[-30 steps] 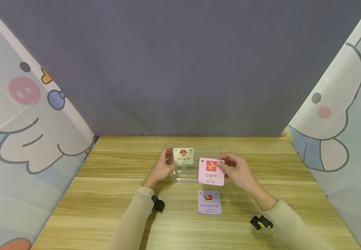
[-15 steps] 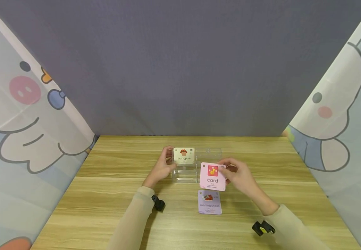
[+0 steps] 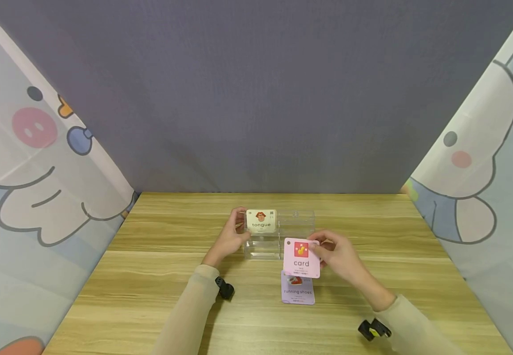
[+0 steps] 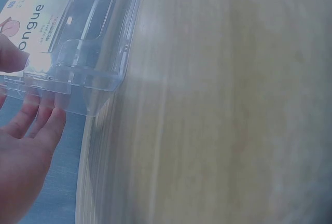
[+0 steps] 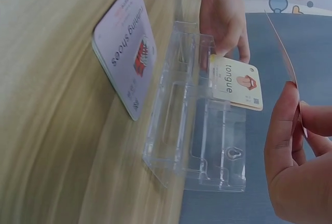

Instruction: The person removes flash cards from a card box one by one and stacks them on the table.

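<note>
My right hand (image 3: 338,251) pinches a pink flashcard (image 3: 301,268) marked "card" by its upper right edge, thumb in front. In the right wrist view this flashcard (image 5: 282,47) shows nearly edge-on. It hangs over a purple "running shoes" flashcard (image 3: 298,294), hiding its top edge from the head camera. My left hand (image 3: 230,239) grips the left end of a clear plastic card holder (image 3: 263,250), thumb in front and fingers behind. A cream "tongue" flashcard (image 3: 261,220) stands in the holder's upper left slot, near the left thumb.
Beneath everything is a wood-grain table (image 3: 150,305). A dark grey panel (image 3: 256,108) rises behind its far edge, and cartoon-printed curtains (image 3: 30,172) flank both sides. Black wrist cameras (image 3: 374,329) sit at both cuffs.
The right hand has lowered the pink flashcard from in front of the holder's right side to partly over the purple flashcard, baring the holder's right slots. The left hand stays put.
</note>
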Tool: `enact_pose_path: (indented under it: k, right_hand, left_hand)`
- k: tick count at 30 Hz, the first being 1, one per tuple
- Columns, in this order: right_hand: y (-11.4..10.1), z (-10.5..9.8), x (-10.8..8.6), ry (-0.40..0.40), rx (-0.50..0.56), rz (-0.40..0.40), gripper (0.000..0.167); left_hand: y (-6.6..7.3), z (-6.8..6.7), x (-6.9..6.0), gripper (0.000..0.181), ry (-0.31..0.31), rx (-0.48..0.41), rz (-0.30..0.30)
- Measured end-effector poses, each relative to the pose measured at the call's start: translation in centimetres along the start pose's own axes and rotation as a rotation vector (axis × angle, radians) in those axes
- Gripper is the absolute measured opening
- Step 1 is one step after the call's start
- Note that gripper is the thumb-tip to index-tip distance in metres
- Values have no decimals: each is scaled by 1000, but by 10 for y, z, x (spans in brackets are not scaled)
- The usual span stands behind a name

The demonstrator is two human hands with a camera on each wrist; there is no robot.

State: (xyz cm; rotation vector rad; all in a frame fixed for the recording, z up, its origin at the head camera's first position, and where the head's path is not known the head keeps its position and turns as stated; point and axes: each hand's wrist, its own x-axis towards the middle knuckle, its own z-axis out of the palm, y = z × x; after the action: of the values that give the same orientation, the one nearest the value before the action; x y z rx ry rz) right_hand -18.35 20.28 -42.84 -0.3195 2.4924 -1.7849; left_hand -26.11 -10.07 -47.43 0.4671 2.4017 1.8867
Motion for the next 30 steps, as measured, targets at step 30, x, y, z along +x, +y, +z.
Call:
enact_pose_path:
  k: [30]
  right_hand:
    - [21, 12, -9, -87, -65, 79, 18]
  left_hand:
    - [4, -1, 0, 67, -13, 5, -8]
